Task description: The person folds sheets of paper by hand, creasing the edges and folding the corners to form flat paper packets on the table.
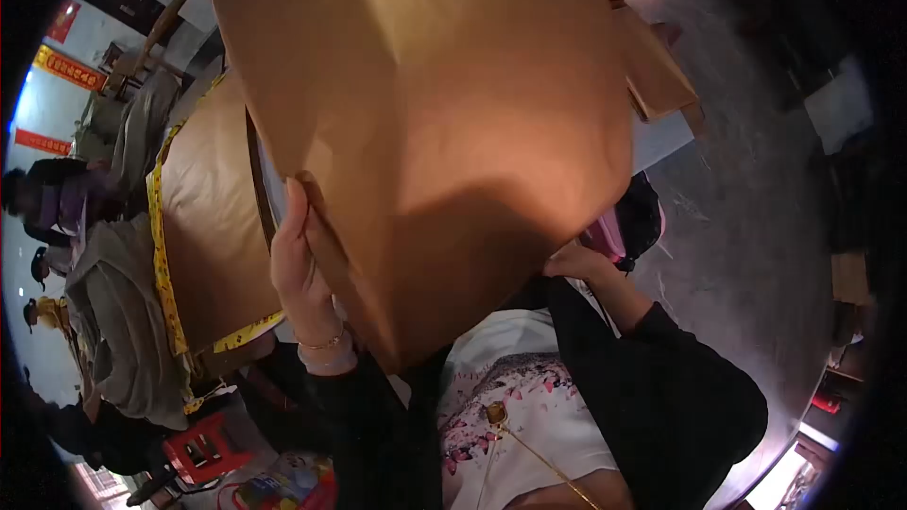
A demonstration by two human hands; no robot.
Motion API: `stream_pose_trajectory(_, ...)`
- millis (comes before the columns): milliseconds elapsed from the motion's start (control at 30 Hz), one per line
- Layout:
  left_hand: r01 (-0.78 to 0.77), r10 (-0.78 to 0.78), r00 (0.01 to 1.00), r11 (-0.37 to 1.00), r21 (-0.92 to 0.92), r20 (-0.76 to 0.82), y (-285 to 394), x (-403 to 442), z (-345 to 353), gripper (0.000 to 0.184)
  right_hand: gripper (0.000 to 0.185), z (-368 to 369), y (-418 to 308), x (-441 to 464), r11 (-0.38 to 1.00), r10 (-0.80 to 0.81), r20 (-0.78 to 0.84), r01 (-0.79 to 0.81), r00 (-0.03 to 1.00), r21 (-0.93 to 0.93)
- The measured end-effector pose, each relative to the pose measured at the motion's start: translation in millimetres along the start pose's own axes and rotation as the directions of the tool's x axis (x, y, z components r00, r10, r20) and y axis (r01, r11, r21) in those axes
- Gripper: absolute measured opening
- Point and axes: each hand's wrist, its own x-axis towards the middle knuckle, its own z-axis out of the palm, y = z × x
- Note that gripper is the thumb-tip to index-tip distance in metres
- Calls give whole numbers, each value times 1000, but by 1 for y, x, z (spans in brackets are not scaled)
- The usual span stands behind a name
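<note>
A large piece of brown kraft paper (491,123) fills the upper middle of the head view, creased lengthwise and bulging towards me. Its left side folds back; whether it is a sheet or a bag I cannot tell. My left hand (300,264) grips the left edge with the thumb in front, the other fingers partly hidden. At the lower right corner, my right hand (581,264) pinches the paper's edge, its fingertips mostly behind it. The paper is held up in front of my chest and hides much of the surface beyond.
More folded brown paper (661,76) is stacked at the upper right. On the left lies a brown panel (213,217) edged with yellow printed tape, beside grey cloth (118,321). A red stool (208,449) stands lower left. A pink and black bag (633,222) sits beyond my right hand. People are farther left.
</note>
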Motion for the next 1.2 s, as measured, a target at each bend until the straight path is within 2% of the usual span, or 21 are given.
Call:
stream_pose_trajectory(33, 59, -59, 998, 998, 30, -15, 0, 0, -6, 36, 88, 13, -13, -5, 957, -119, -165, 158, 979, 242)
stream_pose_trajectory(67, 121, -119, 992, 991, 58, -32, 0, 0, -11, 35, 91, 17, -25, -6, 906, -149, -252, 234, 956, 352)
stream_pose_trajectory(133, 29, -27, 995, 999, 21, -93, -6, -1, -34, 35, 94, 21, -48, -8, 772, -220, -410, 415, 885, 482)
stream_pose_trajectory(200, 129, -112, 987, 979, -160, 112, -8, -1, -58, 36, 82, 23, -65, -10, 636, -252, -576, 582, 778, 507)
stream_pose_trajectory(233, 112, -112, 991, 994, -6, -72, -11, -3, -60, 36, 82, 23, -72, -13, 640, -240, -568, 568, 787, 517)
stream_pose_trajectory(267, 107, -108, 991, 994, -15, -83, -14, -3, -65, 36, 75, 21, -78, -17, 736, -85, -658, 493, 748, 465)
stream_pose_trajectory(333, 100, -103, 974, 995, -24, -200, -23, -4, -88, 36, 51, 20, -73, -11, 847, 4, -832, 441, 555, 298)
stream_pose_trajectory(400, 173, -183, 962, 983, -64, -203, -24, -8, -127, 36, 45, 14, -61, -9, 874, 87, -830, 357, 551, 329)
stream_pose_trajectory(467, 226, -135, 899, 958, 178, -416, -37, -10, -128, 36, 40, 14, -55, -10, 892, 168, -827, 273, 537, 359)
stream_pose_trajectory(533, 256, -140, 919, 923, 286, -369, -44, -14, -127, 37, 34, 17, -53, -11, 893, 244, -838, 223, 488, 391)
stream_pose_trajectory(600, 207, 9, 912, 852, 480, -409, -52, -16, -124, 36, 34, 19, -56, -13, 894, 271, -830, 192, 487, 405)
stream_pose_trajectory(733, 237, 123, 884, 715, 658, -451, -52, -26, -129, 46, 35, 27, -65, -14, 904, 284, -857, 177, 430, 388)
stream_pose_trajectory(833, 86, 284, 887, 674, 734, -365, -63, -26, -121, 60, 36, 33, -69, -11, 930, 260, -888, 149, 379, 336)
stream_pose_trajectory(867, 50, 340, 885, 609, 792, -318, -66, -27, -120, 66, 36, 35, -69, -10, 938, 250, -898, 138, 363, 318)
stream_pose_trajectory(933, -65, 490, 836, 534, 843, -246, -71, -27, -113, 70, 37, 37, -65, -6, 891, 213, -920, 320, 330, 321)
stream_pose_trajectory(967, -144, 582, 782, 517, 844, -223, -73, -27, -107, 68, 37, 36, -68, -13, 876, 281, -860, 253, 425, 411)
stream_pose_trajectory(1033, 276, 334, 897, 88, 957, -289, -59, -37, -119, 55, 36, 32, -65, -23, 878, 290, -838, 220, 463, 425)
stream_pose_trajectory(1067, 156, 408, 880, 231, 960, -241, -66, -37, -123, 43, 35, 32, -65, -23, 879, 295, -827, 204, 479, 431)
stream_pose_trajectory(1100, 160, 417, 874, 239, 958, -250, -62, -38, -127, 43, 35, 32, -66, -22, 880, 300, -815, 187, 495, 437)
stream_pose_trajectory(1167, 84, 361, 932, -103, 991, -41, -51, -42, -136, 39, 32, 36, -74, -16, 862, 246, -902, 346, 354, 371)
stream_pose_trajectory(1200, 16, 355, 932, -247, 969, 75, -48, -42, -131, 37, 32, 37, -79, -17, 863, 247, -898, 339, 364, 374)
